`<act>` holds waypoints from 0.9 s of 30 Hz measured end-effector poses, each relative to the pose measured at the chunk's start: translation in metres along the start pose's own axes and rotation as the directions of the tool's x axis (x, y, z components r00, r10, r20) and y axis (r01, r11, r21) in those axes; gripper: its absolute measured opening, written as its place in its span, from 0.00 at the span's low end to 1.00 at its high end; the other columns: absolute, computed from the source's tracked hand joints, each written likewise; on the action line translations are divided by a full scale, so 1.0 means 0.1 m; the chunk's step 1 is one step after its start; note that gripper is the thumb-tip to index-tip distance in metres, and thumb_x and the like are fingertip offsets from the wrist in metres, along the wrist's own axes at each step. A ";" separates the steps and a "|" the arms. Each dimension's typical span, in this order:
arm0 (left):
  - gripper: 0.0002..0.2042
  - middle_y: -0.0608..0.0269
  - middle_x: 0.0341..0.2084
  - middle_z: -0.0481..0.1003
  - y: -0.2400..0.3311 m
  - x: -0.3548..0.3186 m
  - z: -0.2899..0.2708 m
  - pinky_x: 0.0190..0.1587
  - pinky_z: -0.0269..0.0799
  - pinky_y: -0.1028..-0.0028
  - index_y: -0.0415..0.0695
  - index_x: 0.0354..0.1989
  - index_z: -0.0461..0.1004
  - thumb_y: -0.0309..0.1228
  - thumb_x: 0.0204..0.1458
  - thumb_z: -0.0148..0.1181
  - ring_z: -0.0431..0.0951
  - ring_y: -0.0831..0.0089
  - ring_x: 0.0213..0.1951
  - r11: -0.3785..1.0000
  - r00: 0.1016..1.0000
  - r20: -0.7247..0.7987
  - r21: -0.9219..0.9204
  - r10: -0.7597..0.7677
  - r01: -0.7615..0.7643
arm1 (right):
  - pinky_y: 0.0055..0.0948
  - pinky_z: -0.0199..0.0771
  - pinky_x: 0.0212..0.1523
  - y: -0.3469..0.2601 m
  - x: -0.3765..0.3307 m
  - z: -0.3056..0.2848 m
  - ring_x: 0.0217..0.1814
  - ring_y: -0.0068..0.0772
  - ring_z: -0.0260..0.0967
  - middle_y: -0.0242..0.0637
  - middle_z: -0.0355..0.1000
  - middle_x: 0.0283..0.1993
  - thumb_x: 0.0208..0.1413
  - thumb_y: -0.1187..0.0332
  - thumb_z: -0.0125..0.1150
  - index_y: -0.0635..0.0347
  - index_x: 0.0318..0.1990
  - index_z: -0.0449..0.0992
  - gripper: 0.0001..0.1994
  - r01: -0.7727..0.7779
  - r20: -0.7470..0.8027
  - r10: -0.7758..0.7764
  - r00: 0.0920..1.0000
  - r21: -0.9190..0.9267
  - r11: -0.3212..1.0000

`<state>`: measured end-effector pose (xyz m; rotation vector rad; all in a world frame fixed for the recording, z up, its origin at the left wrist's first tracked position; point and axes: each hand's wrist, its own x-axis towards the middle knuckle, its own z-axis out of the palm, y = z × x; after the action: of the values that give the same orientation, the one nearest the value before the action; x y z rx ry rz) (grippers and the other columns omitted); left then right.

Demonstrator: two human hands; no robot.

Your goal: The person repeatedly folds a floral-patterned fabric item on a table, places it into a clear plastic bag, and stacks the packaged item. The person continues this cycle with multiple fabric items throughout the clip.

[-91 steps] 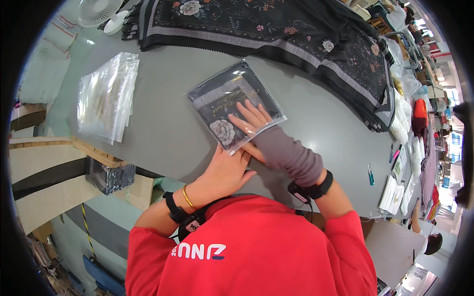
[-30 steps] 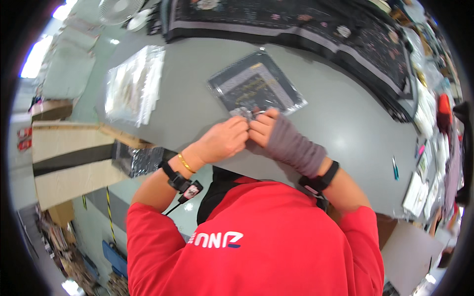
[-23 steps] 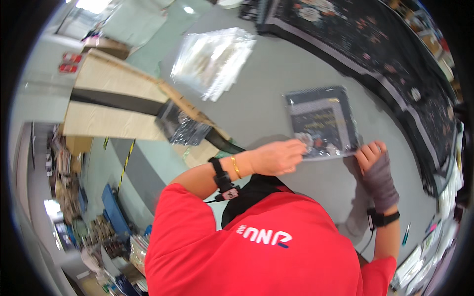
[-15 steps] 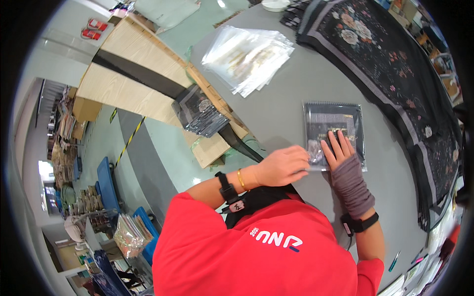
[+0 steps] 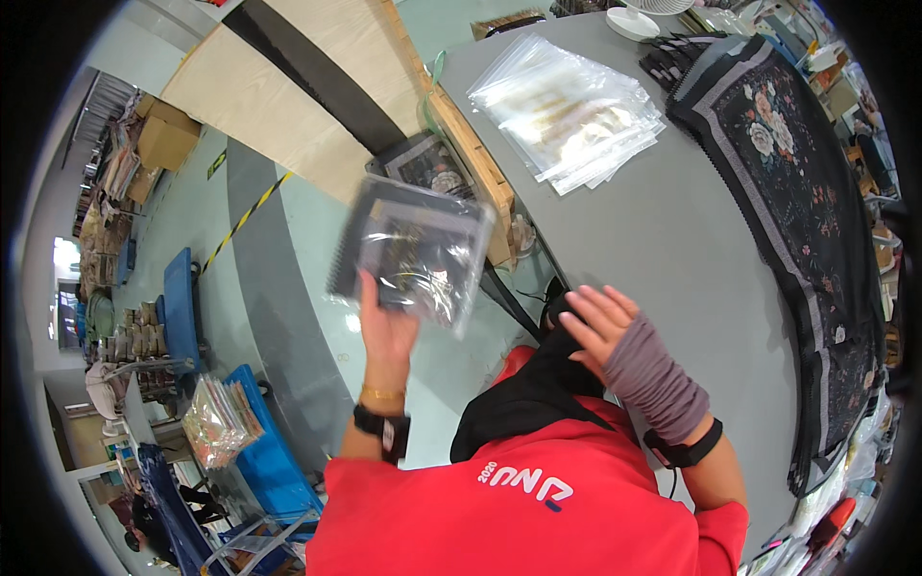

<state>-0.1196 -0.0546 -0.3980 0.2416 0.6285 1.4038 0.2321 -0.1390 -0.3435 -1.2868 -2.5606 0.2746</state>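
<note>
My left hand (image 5: 386, 324) holds a clear plastic bag with a folded dark patterned scarf (image 5: 415, 248) inside, lifted off the table and out over the floor to my left. The bag is blurred by motion. My right hand (image 5: 599, 317), in a grey fingerless sleeve, hovers with fingers spread at the near edge of the grey table (image 5: 663, 230), holding nothing.
A stack of empty clear bags (image 5: 567, 110) lies on the table's far left. A long dark floral cloth (image 5: 797, 182) runs along the right side. More bagged scarves (image 5: 430, 165) sit on a wooden ledge beside the table. Blue bins (image 5: 254, 451) with packed goods stand on the floor.
The bagged scarf lay on the table under both hands; now my left hand has lifted it away to the left, and my right hand has let go.
</note>
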 end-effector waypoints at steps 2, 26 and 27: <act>0.31 0.48 0.66 0.73 0.07 0.59 -0.18 0.65 0.74 0.50 0.40 0.74 0.62 0.52 0.75 0.44 0.78 0.43 0.59 0.990 0.974 0.182 -0.008 0.137 -0.138 | 0.51 0.64 0.75 0.11 -0.14 -0.02 0.75 0.47 0.66 0.42 0.70 0.72 0.55 0.64 0.73 0.58 0.62 0.76 0.26 -0.063 0.015 0.064 0.998 -0.035 0.997; 0.38 0.57 0.43 0.82 -0.11 2.65 -0.78 0.52 0.75 0.66 0.38 0.53 0.80 0.67 0.67 0.46 0.79 0.66 0.49 0.366 0.997 0.015 0.930 -0.082 0.016 | 0.32 0.78 0.46 -0.08 -3.89 -0.35 0.42 0.29 0.77 0.36 0.82 0.40 0.65 0.61 0.67 0.59 0.46 0.84 0.11 -0.832 -0.355 0.905 -0.237 0.555 0.000; 0.36 0.61 0.39 0.81 -0.12 2.71 -0.52 0.47 0.74 0.69 0.39 0.52 0.82 0.66 0.67 0.49 0.79 0.69 0.44 0.391 0.995 -0.005 0.920 0.102 -0.036 | 0.31 0.77 0.43 -0.01 -4.22 -0.33 0.38 0.25 0.76 0.33 0.82 0.35 0.66 0.59 0.67 0.59 0.44 0.84 0.12 -0.768 -0.398 0.832 -0.387 0.638 -0.052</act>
<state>-0.1270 0.1940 -0.5183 1.1494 1.4555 0.9787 0.4830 -0.4779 -0.3743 -2.3383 -0.2772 -0.0022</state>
